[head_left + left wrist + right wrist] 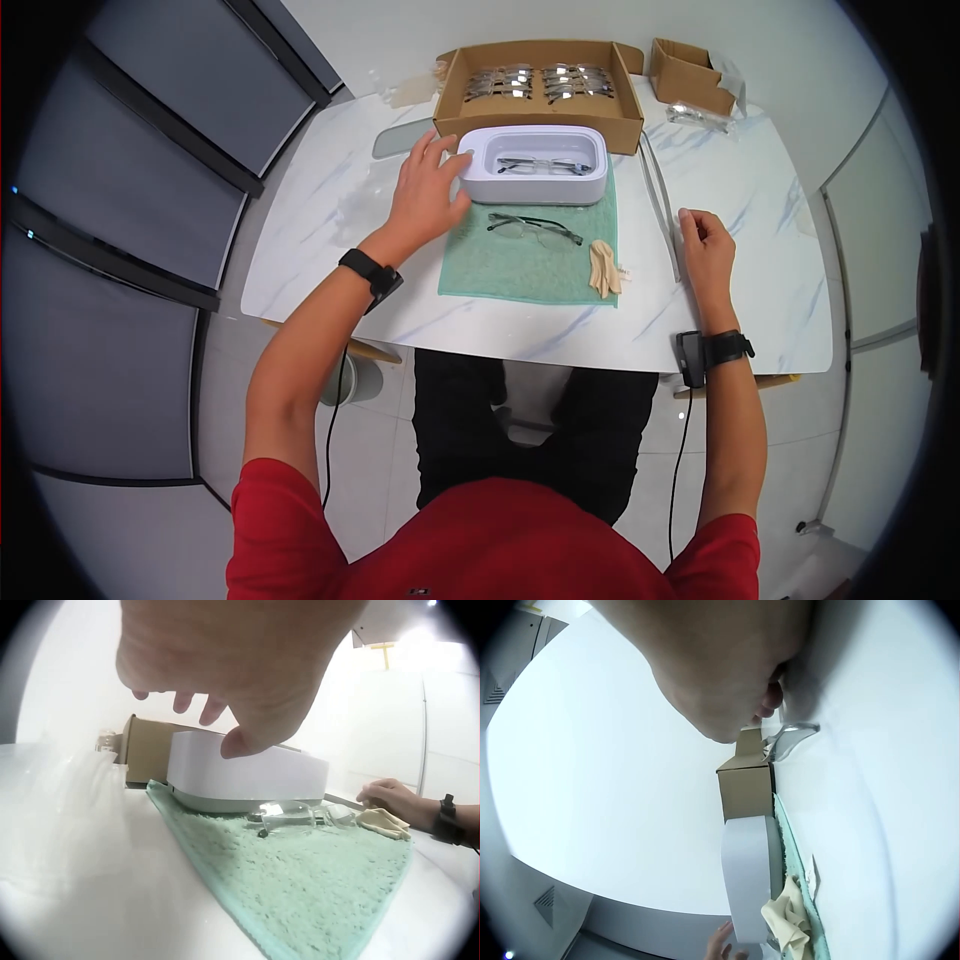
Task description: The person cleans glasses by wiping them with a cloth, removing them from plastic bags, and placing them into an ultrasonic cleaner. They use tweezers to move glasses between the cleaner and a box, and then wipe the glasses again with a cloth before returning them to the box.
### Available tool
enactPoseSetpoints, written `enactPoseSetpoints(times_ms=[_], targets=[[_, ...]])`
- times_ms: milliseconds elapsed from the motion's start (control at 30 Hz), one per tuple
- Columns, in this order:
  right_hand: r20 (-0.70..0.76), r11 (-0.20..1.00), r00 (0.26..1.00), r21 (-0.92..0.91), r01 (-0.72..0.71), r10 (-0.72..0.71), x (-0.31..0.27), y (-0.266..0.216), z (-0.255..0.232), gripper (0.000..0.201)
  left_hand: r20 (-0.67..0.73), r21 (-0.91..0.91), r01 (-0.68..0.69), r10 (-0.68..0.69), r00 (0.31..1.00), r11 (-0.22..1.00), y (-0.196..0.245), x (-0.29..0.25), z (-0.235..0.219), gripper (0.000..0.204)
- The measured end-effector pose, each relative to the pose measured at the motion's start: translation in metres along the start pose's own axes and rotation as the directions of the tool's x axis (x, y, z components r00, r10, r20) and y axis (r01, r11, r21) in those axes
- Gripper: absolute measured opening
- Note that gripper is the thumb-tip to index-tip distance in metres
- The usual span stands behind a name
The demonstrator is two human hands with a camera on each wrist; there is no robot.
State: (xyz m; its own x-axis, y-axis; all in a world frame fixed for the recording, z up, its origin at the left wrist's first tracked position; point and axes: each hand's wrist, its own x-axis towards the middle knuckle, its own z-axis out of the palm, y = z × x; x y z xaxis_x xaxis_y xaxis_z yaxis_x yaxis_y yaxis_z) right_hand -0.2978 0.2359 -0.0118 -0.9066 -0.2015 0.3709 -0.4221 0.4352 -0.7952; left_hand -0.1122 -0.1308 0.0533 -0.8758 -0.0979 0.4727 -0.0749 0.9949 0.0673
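Note:
A white ultrasonic cleaner (pixel 535 190) with an open basin stands on a green towel (pixel 480 272), and a pair of eyeglasses (pixel 545 166) lies in the basin. My left hand (pixel 425 190) is at the cleaner's left end, fingers spread, with fingertips right by the round button. In the left wrist view the thumb overlaps the cleaner's white wall (pixel 247 774). Another pair of eyeglasses (pixel 535 229) lies on the towel in front, beside a crumpled beige cloth (pixel 603 270). My right hand (pixel 708 255) rests at the table's right side, fingers loosely curled, holding nothing.
Behind the cleaner, an open cardboard box (pixel 540 127) holds several eyeglasses in two stacks. A smaller carton (pixel 690 75) and clear plastic packaging stand back right. A grey rounded panel (pixel 402 139) lies back left, and a long thin strip (pixel 660 205) lies near my right hand.

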Motion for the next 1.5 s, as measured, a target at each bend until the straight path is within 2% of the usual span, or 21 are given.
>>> enactPoseSetpoints(times_ms=[167, 367, 667, 767, 867, 967, 1033, 1100, 1200, 1300, 1500], targets=[[0.007, 0.999, 1.000, 0.032, 0.000, -0.001, -0.001, 0.002, 0.001, 0.026, 0.025, 0.030, 0.019, -0.020, 0.999, 0.999, -0.007, 0.007, 0.007, 0.046], [0.027, 0.999, 1.000, 0.038, -0.012, 0.011, -0.001, 0.003, 0.001, 0.026, 0.025, 0.100, -0.044, 0.042, 0.999, 0.994, -0.014, 0.018, 0.007, 0.044], [0.044, 0.996, 0.998, 0.064, -0.058, 0.055, 0.000, 0.007, 0.002, 0.026, 0.064, 0.037, -0.018, 0.016, 0.998, 0.999, -0.021, 0.017, 0.011, 0.046], [0.038, 0.996, 0.998, 0.069, -0.060, 0.057, 0.001, 0.009, 0.003, 0.026, 0.061, 0.061, -0.029, 0.025, 0.998, 0.998, -0.022, 0.019, 0.010, 0.047], [0.022, 0.995, 0.999, 0.088, -0.040, 0.038, 0.002, 0.010, 0.001, 0.026, -0.014, 0.088, -0.044, 0.046, 0.999, 0.995, -0.010, 0.015, 0.002, 0.047], [0.002, 0.996, 1.000, 0.088, -0.013, 0.013, 0.001, 0.011, 0.002, 0.026, -0.151, -0.003, -0.109, 0.108, 0.983, 0.994, 0.013, 0.001, -0.008, 0.044], [-0.002, 0.999, 1.000, 0.050, -0.010, 0.010, 0.001, 0.010, 0.000, 0.027, -0.117, -0.093, -0.126, 0.115, 0.986, 0.988, 0.032, -0.015, -0.014, 0.042], [0.018, 0.994, 0.998, 0.090, -0.057, 0.056, 0.000, 0.008, 0.000, 0.028, -0.097, -0.141, -0.149, 0.136, 0.986, 0.979, 0.046, -0.034, -0.017, 0.038], [0.028, 0.991, 0.996, 0.107, -0.086, 0.083, 0.002, 0.008, -0.001, 0.029, 0.012, -0.227, -0.082, 0.087, 0.996, 0.971, 0.057, -0.068, -0.020, 0.038], [0.021, 0.988, 0.995, 0.124, -0.096, 0.094, 0.003, 0.009, -0.001, 0.030, 0.049, -0.290, -0.016, 0.032, 0.998, 0.957, 0.058, -0.100, -0.025, 0.033], [0.043, 0.989, 0.997, 0.130, -0.075, 0.070, 0.006, 0.018, 0.000, 0.032, -0.022, -0.354, 0.048, -0.060, 0.998, 0.934, 0.051, -0.130, -0.021, 0.022]])
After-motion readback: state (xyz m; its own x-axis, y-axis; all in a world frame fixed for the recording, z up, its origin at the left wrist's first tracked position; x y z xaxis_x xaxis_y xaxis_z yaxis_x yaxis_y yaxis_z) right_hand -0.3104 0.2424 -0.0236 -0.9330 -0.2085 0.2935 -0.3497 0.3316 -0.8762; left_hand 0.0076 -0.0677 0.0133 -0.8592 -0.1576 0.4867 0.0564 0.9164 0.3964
